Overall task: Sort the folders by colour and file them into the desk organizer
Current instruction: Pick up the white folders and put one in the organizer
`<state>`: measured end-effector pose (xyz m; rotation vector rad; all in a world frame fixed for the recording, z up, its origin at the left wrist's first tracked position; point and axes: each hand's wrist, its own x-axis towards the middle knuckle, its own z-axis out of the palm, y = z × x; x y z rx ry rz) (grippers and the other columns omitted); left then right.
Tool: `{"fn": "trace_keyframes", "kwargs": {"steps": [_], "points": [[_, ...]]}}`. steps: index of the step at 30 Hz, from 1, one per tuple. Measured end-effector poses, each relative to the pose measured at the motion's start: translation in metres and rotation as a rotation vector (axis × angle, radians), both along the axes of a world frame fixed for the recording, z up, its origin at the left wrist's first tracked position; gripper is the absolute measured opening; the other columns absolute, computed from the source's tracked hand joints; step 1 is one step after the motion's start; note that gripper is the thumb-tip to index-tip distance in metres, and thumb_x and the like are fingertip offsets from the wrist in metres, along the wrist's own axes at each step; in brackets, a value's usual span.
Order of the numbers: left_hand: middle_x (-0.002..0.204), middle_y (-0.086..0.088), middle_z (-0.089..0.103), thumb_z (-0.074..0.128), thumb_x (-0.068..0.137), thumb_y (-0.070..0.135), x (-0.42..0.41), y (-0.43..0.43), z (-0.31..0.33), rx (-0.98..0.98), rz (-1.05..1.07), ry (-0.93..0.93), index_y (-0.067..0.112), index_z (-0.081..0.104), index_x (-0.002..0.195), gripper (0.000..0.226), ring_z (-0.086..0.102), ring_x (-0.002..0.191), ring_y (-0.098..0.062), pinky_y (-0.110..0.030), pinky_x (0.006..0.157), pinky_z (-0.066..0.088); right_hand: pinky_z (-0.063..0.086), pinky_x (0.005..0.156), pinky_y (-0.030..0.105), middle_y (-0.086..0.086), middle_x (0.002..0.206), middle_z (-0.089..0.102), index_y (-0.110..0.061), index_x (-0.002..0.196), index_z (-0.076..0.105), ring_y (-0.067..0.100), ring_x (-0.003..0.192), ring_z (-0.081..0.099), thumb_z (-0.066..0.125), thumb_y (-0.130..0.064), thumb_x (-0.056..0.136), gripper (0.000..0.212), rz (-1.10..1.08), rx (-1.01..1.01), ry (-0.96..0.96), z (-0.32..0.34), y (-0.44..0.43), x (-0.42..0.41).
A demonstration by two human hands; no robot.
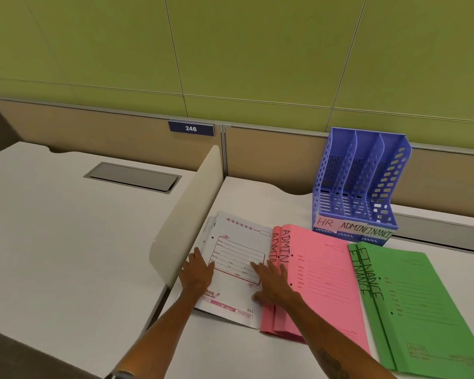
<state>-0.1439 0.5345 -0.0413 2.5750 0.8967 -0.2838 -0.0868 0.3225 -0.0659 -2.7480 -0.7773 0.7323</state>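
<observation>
Here, at the lower centre of the frame, a small stack of white folders [238, 258] lies flat on the white desk [257, 192], its printed form side up. Both hands rest on it with straight, relaxed fingers, grasping nothing. The left hand [196, 273] lies palm-down on the stack's left edge. The right hand [272, 284] is spread flat on its right edge, just where the white stack meets the pink folders [323, 285].

Those pink folders, two overlapped and hand-lettered ADMIN, lie flat just right of the white ones and touch them. Further right, toward the lower right of the frame, two green folders [422, 310] marked FINANCE lie flat and overlapped, with their left edge against the pink ones.

Above the pink and green folders, at the right of centre, the blue desk organizer [361, 176] stands upright on the desk, with three slots open to the front. Paper labels [353, 227] reading HR, ADMIN and FINANCE are stuck along its front lip.

Left of the white stack, a cream divider panel [186, 214] stands on edge. Beyond it, a neighbouring desk [52, 242] fills the left of the frame, with a grey hatch [133, 176] set in it. A blue plate [191, 128] numbered 246 sits on the tan partition, under the green wall [257, 50].
</observation>
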Motion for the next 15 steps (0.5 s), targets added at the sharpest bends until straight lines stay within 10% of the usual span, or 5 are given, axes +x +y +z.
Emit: {"fn": "trace_keyframes", "kwargs": {"steps": [15], "points": [[0.149,-0.013,0.039,0.055,0.088,0.060,0.013,0.003,0.012,-0.076,0.127,0.183,0.011,0.033,0.145,0.078,0.039,0.138,-0.035,-0.053,0.113,0.031,-0.012,0.119,0.059,0.006,0.166,0.005,-0.028,0.158,0.004,0.020,0.154,0.006,0.065,-0.043,0.088,0.094,0.039,-0.057,-0.042,-0.005,0.003,-0.005]]}}
